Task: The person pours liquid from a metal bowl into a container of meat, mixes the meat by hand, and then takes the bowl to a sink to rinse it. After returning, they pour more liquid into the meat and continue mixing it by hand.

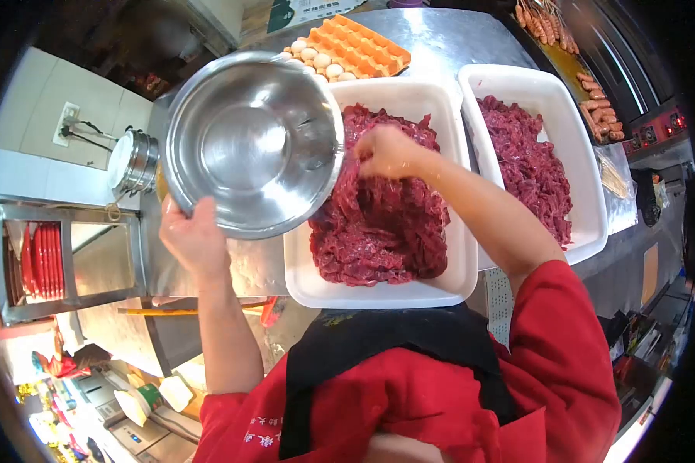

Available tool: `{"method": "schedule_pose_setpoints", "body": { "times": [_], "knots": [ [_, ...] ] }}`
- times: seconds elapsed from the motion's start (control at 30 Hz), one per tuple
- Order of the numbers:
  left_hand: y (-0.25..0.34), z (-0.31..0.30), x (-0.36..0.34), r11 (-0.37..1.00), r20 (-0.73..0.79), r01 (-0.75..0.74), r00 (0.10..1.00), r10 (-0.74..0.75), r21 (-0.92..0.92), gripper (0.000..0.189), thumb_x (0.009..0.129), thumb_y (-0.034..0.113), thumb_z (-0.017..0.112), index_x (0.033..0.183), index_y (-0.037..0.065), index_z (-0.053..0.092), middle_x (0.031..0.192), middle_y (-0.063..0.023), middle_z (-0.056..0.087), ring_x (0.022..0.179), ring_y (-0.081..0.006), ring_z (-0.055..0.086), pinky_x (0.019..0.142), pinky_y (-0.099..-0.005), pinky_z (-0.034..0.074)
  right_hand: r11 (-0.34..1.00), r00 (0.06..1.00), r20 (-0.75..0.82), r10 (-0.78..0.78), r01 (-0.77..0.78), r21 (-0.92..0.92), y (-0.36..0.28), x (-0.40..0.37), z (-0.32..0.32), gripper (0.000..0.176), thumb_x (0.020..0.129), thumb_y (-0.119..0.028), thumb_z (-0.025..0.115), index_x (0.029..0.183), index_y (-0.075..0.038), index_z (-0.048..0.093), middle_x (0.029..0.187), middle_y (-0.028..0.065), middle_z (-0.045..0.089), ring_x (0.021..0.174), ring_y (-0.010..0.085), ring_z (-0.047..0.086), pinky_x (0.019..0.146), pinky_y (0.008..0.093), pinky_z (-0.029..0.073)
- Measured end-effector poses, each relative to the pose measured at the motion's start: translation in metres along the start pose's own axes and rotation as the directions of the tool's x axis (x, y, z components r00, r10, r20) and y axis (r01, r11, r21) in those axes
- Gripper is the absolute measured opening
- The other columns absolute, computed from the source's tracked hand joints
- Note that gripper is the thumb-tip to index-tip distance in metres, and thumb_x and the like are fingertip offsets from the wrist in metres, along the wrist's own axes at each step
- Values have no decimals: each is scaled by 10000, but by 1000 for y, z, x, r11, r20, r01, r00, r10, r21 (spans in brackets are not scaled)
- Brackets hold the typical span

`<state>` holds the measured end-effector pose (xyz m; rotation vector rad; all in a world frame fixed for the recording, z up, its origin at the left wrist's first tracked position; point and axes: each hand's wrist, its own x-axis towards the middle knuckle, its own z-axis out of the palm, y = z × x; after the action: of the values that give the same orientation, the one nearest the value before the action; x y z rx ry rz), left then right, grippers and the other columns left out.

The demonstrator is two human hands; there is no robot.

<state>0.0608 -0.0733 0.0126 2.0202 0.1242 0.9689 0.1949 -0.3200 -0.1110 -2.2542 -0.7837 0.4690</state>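
Observation:
My left hand (197, 239) grips the lower left rim of a large stainless steel mixing bowl (247, 150). The bowl is tilted so its bare inside faces me, and its right side overlaps the edge of a white plastic tub (378, 297). Dark red raw meat strips (378, 247) fill much of that tub. Over the meat, close to the bowl's right rim, my right hand (390, 152) has its fingers curled around some strips; the fingertips are partly hidden and slightly blurred.
To the right stands a second white tub (591, 220) with more meat strips. An orange egg tray (355, 46) holding several eggs lies at the back of the steel table (459, 35). Sausages (598, 108) lie at the far right, near wooden skewers (614, 177). Steel pots (133, 162) stand at left.

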Motion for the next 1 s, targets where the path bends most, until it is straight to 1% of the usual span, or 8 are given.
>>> {"method": "schedule_pose_setpoints", "body": {
  "times": [0.07,0.2,0.47,0.63,0.8,0.83,0.9,1.0],
  "knots": [
    [-11,-23,-5,772,-41,568,797,-602,-285,207,717,-76,529,895,18,575,704,-13,570,556,-75,494,447,-213,369,959,944,-225,240,-267,-96,3,8,-10,310,756,-324,673,983,-113,673,905,114,672,931,281,622,797,400,505],
    [-74,-96,-36,491,-29,785,520,-854,-377,148,710,-40,556,796,72,509,656,4,480,439,-69,396,318,-212,238,814,881,-377,285,-430,-391,-14,-7,32,461,851,-497,530,1182,-179,565,1250,183,488,1222,401,392,923,632,345],
    [-189,-144,-103,220,-24,821,245,-969,-527,146,711,-33,543,754,63,442,659,-15,463,429,-96,384,329,-205,253,870,945,308,-108,240,-431,-73,-105,69,316,733,-297,630,996,-120,641,1179,101,473,1141,337,401,805,511,422],
    [-206,-134,-125,261,-22,803,296,-955,-535,148,712,-41,540,780,59,455,671,-18,463,448,-98,397,342,-214,249,636,767,295,-570,639,-433,-56,-41,46,360,674,-194,652,1028,-130,627,1208,101,458,1171,325,377,880,509,423],
    [-186,-132,-120,384,-91,920,377,-922,-81,302,811,186,703,995,1,551,759,-71,576,641,-181,565,509,-324,474,851,999,8,35,-25,-524,-4,38,5,442,777,-330,599,1215,-287,562,1362,43,411,1312,337,269,927,745,244],
    [-186,-135,-111,569,-157,689,688,-709,448,433,799,191,723,1098,-40,514,870,-110,597,795,-216,596,698,-349,505,851,991,-1,135,-117,-512,-1,32,0,499,779,-381,605,1264,-305,514,1385,53,390,1313,329,280,942,722,260],
    [-171,-124,-81,526,-200,393,900,-387,754,498,813,189,709,1180,-47,469,1002,-127,586,896,-208,579,799,-326,474,840,969,-12,245,-218,-497,13,15,-2,561,781,-433,610,1312,-322,465,1407,64,369,1315,320,291,956,698,277],
    [-81,-34,-45,912,179,408,895,-409,48,482,851,150,652,1244,-26,435,1112,-135,563,990,-209,557,840,-314,465,874,891,-282,355,-424,-237,37,-11,11,734,790,-560,573,1400,-214,356,1412,168,363,1289,347,355,1030,559,312]
  ]
}}
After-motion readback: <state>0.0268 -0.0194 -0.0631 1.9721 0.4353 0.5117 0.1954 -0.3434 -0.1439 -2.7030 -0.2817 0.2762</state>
